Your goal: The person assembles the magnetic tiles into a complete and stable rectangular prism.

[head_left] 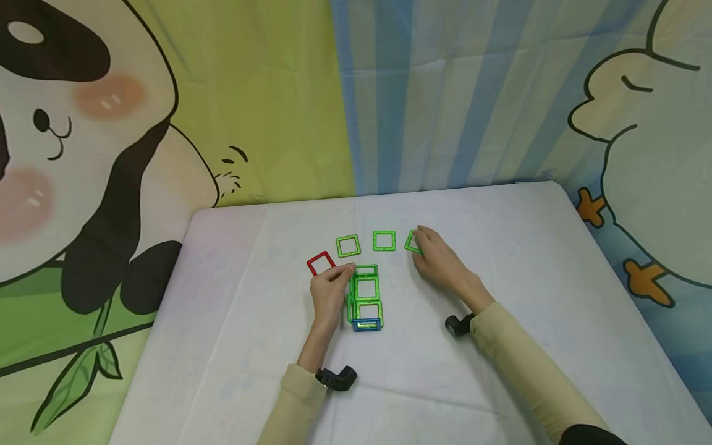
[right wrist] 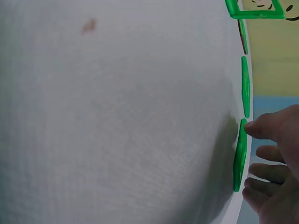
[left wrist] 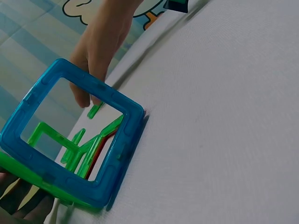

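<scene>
My left hand (head_left: 329, 293) pinches the upper left corner of a structure of magnetic tiles, square see-through frames. Its green tiles (head_left: 367, 288) join in a row with some raised sides, and a blue square tile (left wrist: 128, 112) stands at the near end. In the left wrist view this blue tile fills the front, partly hiding the green ones. My right hand (head_left: 442, 259) is over a loose green square tile (head_left: 410, 242) at the right. Thumb and fingers are spread along its edge, with the tile low on the table (right wrist: 239, 156).
Two more loose green tiles, one upright to view (head_left: 384, 241) and one slightly turned (head_left: 348, 246), lie behind the structure. A red square tile (head_left: 321, 263) is beside my left hand. A printed curtain (head_left: 278, 111) hangs behind the white table (head_left: 222, 346).
</scene>
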The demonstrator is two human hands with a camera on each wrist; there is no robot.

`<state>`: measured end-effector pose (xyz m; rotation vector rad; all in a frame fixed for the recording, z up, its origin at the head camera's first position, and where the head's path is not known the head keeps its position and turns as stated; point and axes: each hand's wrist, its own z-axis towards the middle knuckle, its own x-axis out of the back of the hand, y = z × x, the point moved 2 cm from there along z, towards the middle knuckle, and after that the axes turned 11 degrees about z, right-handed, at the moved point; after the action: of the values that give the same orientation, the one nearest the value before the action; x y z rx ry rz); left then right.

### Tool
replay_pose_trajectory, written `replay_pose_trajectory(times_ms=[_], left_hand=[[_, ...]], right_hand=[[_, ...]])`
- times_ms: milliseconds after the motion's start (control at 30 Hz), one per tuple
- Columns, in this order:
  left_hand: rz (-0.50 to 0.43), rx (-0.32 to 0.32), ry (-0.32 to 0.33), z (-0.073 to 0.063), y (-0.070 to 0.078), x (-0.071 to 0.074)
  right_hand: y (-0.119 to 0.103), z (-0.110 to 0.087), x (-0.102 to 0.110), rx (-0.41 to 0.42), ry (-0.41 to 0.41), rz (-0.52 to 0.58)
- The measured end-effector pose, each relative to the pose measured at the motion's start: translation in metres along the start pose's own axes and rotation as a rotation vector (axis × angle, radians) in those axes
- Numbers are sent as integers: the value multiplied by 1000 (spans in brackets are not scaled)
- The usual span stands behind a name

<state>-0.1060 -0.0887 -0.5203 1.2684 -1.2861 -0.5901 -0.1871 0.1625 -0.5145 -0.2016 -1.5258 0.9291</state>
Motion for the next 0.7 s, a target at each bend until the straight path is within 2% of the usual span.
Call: replay_pose_trajectory(times_ms=[500, 700], left_hand=[[15, -8, -9, 2, -1, 0], [18, -5, -3, 2, 0, 0]], right_hand=[[3, 5, 2, 49, -6, -129], [-1, 2, 4, 16, -33, -99]])
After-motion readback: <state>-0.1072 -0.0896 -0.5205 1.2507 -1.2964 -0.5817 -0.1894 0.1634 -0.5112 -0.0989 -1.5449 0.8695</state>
